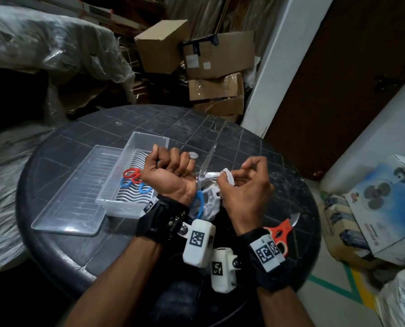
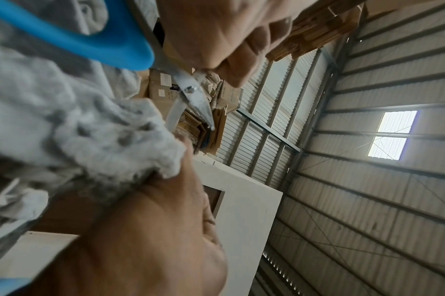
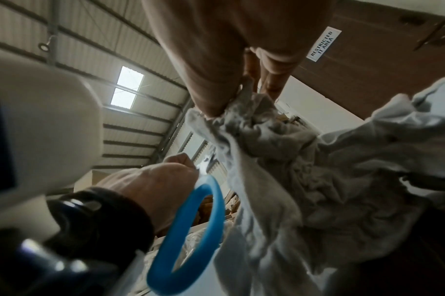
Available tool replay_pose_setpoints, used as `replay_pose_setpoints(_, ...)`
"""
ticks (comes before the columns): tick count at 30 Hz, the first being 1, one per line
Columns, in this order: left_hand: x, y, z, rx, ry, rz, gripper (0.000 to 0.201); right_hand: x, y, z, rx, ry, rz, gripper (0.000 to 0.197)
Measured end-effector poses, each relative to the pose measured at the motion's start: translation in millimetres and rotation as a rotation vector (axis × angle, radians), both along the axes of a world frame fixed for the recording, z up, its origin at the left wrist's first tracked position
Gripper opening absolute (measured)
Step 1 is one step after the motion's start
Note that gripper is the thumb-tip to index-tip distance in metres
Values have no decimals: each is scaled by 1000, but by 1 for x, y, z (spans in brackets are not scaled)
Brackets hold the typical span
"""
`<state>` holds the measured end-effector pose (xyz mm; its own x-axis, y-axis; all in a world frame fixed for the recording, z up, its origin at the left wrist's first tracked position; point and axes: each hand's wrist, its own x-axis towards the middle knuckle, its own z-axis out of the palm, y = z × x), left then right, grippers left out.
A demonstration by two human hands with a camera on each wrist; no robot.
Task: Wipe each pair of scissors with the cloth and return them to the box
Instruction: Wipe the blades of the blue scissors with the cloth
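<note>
Your left hand [image 1: 170, 172] is clenched, palm side up, its grip closed round the blue scissors [image 1: 200, 201]; one blue loop hangs below the wrist and the blades [image 1: 207, 161] stand open, pointing toward 12 o'clock. Your right hand [image 1: 246, 192] sits at 3 o'clock of the left, its thumb and fingertips [image 1: 248, 164] pinching the cloth [image 1: 227, 177] onto the lower blade; the rest of the cloth droops between the two wrists. In the left wrist view the cloth [image 2: 94, 136] covers that blade beyond the pivot, while the other blade [image 2: 201, 106] is bare.

The round tabletop [image 1: 220, 128] curves away close behind your forearms at 6 o'clock; bare tiled surface lies toward 12 and 1 o'clock of the hands. Red scissors [image 1: 280, 230] lie at 4 o'clock near the right wrist, close to the rim.

The clear box [image 1: 149, 139] stands at 9 o'clock, just beside the left hand, its ribbed floor carrying red [image 1: 132, 173] and blue [image 1: 135, 184] handled scissors. Its lid [image 1: 64, 204] lies flat against the box's far side, at 9 o'clock.
</note>
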<state>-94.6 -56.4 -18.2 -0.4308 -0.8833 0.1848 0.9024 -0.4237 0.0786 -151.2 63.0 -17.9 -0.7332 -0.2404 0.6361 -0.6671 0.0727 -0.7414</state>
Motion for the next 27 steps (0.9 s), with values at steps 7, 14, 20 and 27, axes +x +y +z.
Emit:
replay_pose_setpoints(7,2,-4,1,-3,-22,25,45,8,0,-1,-9,8,16,41)
replay_pose_setpoints(14,6,-9,1,1,17,2,47,20,17,-8,-101,-10,42,45)
replay_pose_setpoints(20,4,-4,1,-28,-5,-10,47,16,13,-5,-63,7,41,44)
replay_pose_setpoints(27,3,2,2,-53,15,-4,44,14,1,-7,-68,45,-14,43)
